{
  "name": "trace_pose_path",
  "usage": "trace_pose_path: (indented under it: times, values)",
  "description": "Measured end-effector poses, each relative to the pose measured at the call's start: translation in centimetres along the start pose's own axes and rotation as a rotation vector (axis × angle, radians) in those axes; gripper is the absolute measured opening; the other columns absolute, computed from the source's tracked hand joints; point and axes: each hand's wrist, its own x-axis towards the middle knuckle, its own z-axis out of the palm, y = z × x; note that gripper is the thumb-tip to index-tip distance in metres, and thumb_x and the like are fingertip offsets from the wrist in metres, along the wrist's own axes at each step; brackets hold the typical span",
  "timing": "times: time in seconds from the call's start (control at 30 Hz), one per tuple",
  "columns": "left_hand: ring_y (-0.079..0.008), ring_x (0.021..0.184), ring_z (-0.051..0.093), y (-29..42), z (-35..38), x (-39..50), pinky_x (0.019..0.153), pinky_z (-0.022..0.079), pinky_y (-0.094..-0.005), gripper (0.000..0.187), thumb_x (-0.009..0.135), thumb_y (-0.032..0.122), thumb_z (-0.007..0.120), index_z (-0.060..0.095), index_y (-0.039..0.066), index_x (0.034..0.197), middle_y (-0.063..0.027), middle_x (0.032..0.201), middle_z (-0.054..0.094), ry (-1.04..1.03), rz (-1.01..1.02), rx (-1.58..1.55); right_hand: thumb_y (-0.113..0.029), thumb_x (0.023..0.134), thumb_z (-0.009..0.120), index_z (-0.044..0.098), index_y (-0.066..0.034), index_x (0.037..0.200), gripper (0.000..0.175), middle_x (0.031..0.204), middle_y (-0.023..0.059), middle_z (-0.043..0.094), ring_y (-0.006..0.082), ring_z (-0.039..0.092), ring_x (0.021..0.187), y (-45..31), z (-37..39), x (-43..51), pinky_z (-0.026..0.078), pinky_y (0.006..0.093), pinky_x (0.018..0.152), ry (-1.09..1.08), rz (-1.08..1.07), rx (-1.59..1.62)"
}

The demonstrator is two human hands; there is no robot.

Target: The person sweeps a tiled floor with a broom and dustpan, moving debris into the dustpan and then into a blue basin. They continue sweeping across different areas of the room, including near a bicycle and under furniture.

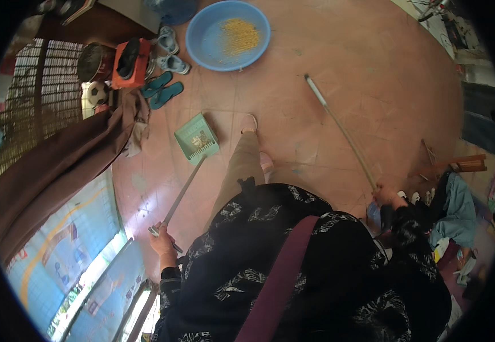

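Note:
My left hand (pixel 162 243) grips the end of the long handle of a green plastic dustpan (pixel 183 136). The pan rests on the tiled floor ahead of me to the left, with some debris and a toothed comb edge in it. In my right hand (pixel 388 195) is a long thin pole (pixel 350 143), pale at its far part with a dark tip. The picture does not settle what tool the pole belongs to. A blue plastic basin (pixel 192 40) with yellow grain (pixel 241 37) spread inside stands ahead on the floor.
Teal flip-flops (pixel 166 95), pale clogs (pixel 172 64) and an orange box (pixel 144 55) with a dark shoe on it line the left. A brown curtain (pixel 65 175) hangs there, near a football (pixel 97 93). Clothes (pixel 455 213) and a wooden item (pixel 465 163) lie at right.

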Motion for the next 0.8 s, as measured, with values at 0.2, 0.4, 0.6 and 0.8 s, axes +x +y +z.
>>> trace_pose_path:
  times: [0.2, 0.4, 0.6, 0.8]
  values:
    - [-0.0085, 0.040, 0.041, 4.7, 6.6, 3.9, 0.037, 0.034, -0.0247, 0.026, 0.079, 0.015, 0.065, 0.059, 0.003, 0.102, -0.0006, 0.061, 0.051, -0.132, 0.080, 0.138, -0.010, 0.088, 0.048, 0.047, -0.0039, 0.081, 0.010, 0.062, 0.0055, 0.050, 0.0203, 0.052, 0.053, -1.6, 2.6, -6.0, 0.048, 0.0365, 0.047, -0.220, 0.273, 0.571]
    - [-0.0138, 0.073, 0.056, 10.4, 9.7, 7.5, 0.069, 0.047, -0.0277, 0.020, 0.076, 0.014, 0.068, 0.063, 0.002, 0.092, -0.0031, 0.078, 0.062, -0.312, 0.441, 0.336, -0.016, 0.093, 0.041, 0.045, -0.0033, 0.079, 0.019, 0.064, 0.0054, 0.051, 0.0185, 0.052, 0.055, -3.0, 5.9, -4.4, 0.051, 0.0304, 0.054, -0.291, 0.639, 1.410]
    - [-0.0113, 0.074, 0.059, 16.3, 13.2, 7.1, 0.070, 0.049, -0.0266, 0.021, 0.076, 0.014, 0.071, 0.065, 0.004, 0.093, -0.0026, 0.081, 0.064, -0.410, 0.566, 0.530, -0.008, 0.086, 0.045, 0.045, -0.0040, 0.077, 0.010, 0.060, 0.0072, 0.049, 0.0191, 0.050, 0.050, -1.4, 6.6, 4.6, 0.048, 0.0305, 0.045, -0.393, 0.644, 1.694]
    - [-0.0201, 0.075, 0.064, 21.3, 18.0, -0.4, 0.072, 0.050, -0.0324, 0.019, 0.072, 0.019, 0.068, 0.065, 0.007, 0.086, -0.0095, 0.077, 0.066, -0.303, 0.553, 0.856, -0.005, 0.084, 0.049, 0.046, -0.0045, 0.076, 0.008, 0.059, 0.0088, 0.048, 0.0228, 0.050, 0.052, -11.1, 0.5, 12.3, 0.046, 0.0351, 0.050, -0.182, 0.317, 1.940]
